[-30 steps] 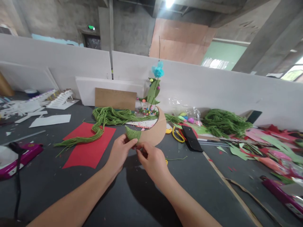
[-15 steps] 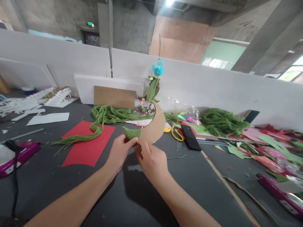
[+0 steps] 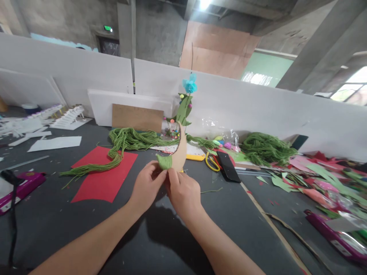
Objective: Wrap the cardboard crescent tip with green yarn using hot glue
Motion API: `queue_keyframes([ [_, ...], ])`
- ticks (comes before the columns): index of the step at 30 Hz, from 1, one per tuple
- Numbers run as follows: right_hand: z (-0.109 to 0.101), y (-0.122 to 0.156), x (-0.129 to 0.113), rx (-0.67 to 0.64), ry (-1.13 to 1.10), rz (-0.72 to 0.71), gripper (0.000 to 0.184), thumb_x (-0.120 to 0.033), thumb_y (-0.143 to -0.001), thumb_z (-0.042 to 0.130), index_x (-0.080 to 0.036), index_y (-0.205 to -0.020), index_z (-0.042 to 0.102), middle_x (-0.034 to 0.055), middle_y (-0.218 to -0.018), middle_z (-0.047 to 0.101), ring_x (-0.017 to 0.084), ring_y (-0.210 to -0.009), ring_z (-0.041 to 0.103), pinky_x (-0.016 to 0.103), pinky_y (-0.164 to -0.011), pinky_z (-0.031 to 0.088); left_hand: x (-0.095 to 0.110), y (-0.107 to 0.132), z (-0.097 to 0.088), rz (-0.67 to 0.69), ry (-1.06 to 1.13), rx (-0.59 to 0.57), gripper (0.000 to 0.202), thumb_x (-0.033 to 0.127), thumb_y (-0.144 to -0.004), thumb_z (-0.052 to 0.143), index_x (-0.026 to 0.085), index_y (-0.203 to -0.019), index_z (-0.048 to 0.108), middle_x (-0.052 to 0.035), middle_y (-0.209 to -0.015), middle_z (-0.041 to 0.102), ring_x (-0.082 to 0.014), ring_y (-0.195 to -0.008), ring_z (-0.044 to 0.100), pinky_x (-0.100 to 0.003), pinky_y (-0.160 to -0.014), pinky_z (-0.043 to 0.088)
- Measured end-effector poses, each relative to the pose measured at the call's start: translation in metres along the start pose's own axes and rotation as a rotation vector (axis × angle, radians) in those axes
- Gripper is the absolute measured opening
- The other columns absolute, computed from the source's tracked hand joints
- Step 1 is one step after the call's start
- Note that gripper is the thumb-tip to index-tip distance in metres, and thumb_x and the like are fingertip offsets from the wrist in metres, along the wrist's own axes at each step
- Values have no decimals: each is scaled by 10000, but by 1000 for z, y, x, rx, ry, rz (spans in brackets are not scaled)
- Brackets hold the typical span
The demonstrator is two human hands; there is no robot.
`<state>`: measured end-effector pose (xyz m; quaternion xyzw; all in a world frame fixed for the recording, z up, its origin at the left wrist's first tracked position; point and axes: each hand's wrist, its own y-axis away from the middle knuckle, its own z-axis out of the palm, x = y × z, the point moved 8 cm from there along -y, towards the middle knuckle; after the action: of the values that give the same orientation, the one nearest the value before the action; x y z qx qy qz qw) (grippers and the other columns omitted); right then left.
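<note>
Between my hands, above the dark table, is a crescent-shaped cardboard piece (image 3: 180, 152) whose lower left tip is wrapped in green yarn (image 3: 164, 162). My left hand (image 3: 148, 183) pinches the wrapped end from the left, thumb in front. Close against it, my right hand (image 3: 183, 190) has its thumb and fingers pressed together at the lower edge of the wrapping. What its fingertips hold is mostly hidden; a bit of yellow shows behind them. The crescent is turned partly edge-on, its bare tip pointing up.
Red paper (image 3: 104, 175) lies left under a green yarn hank (image 3: 126, 139). Right of my hands are yellow-handled scissors (image 3: 212, 162), a black phone (image 3: 228, 166) and a yarn pile (image 3: 263, 148). A blue paper flower (image 3: 189, 84) stands behind. Paper scraps (image 3: 321, 179) cover the far right.
The cardboard crescent has rotated, from showing its broad face to a narrower, more edge-on view. Both hands stay together at the wrapped end. The whole view has shifted slightly.
</note>
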<state>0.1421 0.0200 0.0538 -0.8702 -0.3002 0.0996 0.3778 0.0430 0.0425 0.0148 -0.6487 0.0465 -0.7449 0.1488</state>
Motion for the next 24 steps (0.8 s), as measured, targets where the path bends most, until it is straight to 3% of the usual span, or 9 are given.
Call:
queue_keyframes([
  [2,-7,-2,6,33,-14,31,193,-199,-883,436,-186,-712,525,11,-522,549,140,-475,482,267,-467,233,16,1,1,137,-149,-32,117,266,-760,587,190,-802,665,-64,-938,637,-203,-891,588,-301,-820,450],
  [4,-15,-4,21,72,-87,135,200,-238,-888,433,-182,-723,530,-25,-493,495,114,-450,445,240,-469,258,35,1,-5,306,-351,7,111,272,-777,567,196,-796,645,-70,-959,611,-209,-933,572,-315,-849,439],
  [6,-17,-5,45,97,-357,347,160,-268,-851,485,-182,-723,527,-65,-472,411,88,-429,380,212,-464,274,51,0,-15,447,-533,116,126,278,-763,589,202,-855,627,-73,-1006,591,-222,-1005,542,-347,-918,394],
  [8,-9,-2,65,95,-701,560,148,-286,-791,539,-184,-687,511,-83,-478,338,76,-433,316,196,-447,269,57,-4,-21,504,-629,137,208,302,-757,599,206,-941,615,-82,-1071,590,-240,-1070,516,-364,-951,358],
  [10,-2,-1,74,78,-876,647,168,-304,-761,549,-183,-657,498,-85,-488,299,72,-439,272,192,-427,249,54,-10,-20,463,-672,62,216,344,-768,593,211,-934,631,-73,-1014,639,-241,-1004,553,-341,-906,368],
  [13,4,-2,73,30,-935,650,178,-318,-750,550,-177,-653,502,-88,-489,285,66,-439,247,187,-416,237,39,-14,-15,306,-685,-68,229,411,-798,547,215,-763,658,-29,-758,680,-198,-735,596,-268,-686,396],
  [15,7,-1,69,-7,-972,645,178,-320,-744,561,-174,-656,507,-90,-483,289,64,-439,250,186,-418,237,33,-13,-13,231,-701,-89,305,446,-808,519,210,-652,633,-2,-625,642,-167,-603,561,-244,-561,352],
  [19,10,1,61,-72,-1031,639,195,-326,-751,567,-174,-652,495,-90,-486,291,61,-446,240,186,-421,213,31,-10,-17,191,-824,-9,412,528,-781,516,200,-534,548,22,-507,552,-137,-513,493,-237,-501,291],
  [24,14,-2,62,-191,-1048,619,208,-356,-732,597,-163,-683,534,-82,-496,327,69,-465,268,191,-437,216,36,-12,-25,216,-972,100,449,574,-763,514,195,-523,527,12,-500,544,-141,-519,494,-245,-507,268],
])
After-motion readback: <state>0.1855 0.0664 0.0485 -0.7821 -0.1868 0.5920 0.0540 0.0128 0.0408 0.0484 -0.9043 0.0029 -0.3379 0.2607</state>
